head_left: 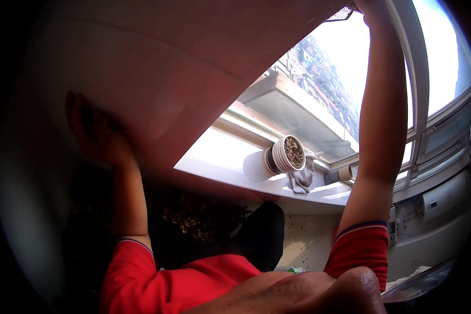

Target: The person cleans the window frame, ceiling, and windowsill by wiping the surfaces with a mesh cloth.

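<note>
At the left, my left hand [97, 131] rests against a large pinkish wall surface [157, 68], its fingers spread and partly in shadow. My right arm stretches up along the window to the top edge, where my right hand [370, 9] is only partly in view. Beside that hand hangs a piece of dark mesh [342, 13]; whether the fingers hold it cannot be made out. A white ribbed pot [283, 156] with dry brown material in it stands on the windowsill [214, 152], below and between my arms.
A grey cloth [302, 177] lies beside the pot, and a small grey cup-like container [338, 175] lies further right. Window frames [416, 63] curve along the right. Dry leaves [204, 217] show low in the dark, near my knee. A white appliance [445, 196] is at the right.
</note>
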The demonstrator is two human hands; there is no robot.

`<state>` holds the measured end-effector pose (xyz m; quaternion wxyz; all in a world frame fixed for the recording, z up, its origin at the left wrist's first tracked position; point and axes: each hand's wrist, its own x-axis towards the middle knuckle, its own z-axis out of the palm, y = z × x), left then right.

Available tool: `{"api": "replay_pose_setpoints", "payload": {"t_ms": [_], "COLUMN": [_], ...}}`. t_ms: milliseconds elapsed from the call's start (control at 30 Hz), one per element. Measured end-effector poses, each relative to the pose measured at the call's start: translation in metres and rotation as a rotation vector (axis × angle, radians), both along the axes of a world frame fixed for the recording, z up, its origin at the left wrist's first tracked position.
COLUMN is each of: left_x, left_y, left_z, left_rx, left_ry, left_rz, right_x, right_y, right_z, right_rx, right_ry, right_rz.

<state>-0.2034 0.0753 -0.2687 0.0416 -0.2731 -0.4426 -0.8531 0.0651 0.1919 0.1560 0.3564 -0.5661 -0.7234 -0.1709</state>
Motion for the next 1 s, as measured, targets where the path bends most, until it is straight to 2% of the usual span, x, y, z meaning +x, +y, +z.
{"api": "replay_pose_setpoints", "payload": {"t_ms": [1000], "left_x": [0.004], "left_y": [-0.003], "left_z": [0.006], "left_rx": [0.010], "left_ry": [-0.072], "left_rz": [-0.042], "right_x": [-0.015], "right_y": [-0.010], "right_z": [0.001], "right_rx": [0.007], "right_ry": [0.066], "right_rz": [-0.022]}}
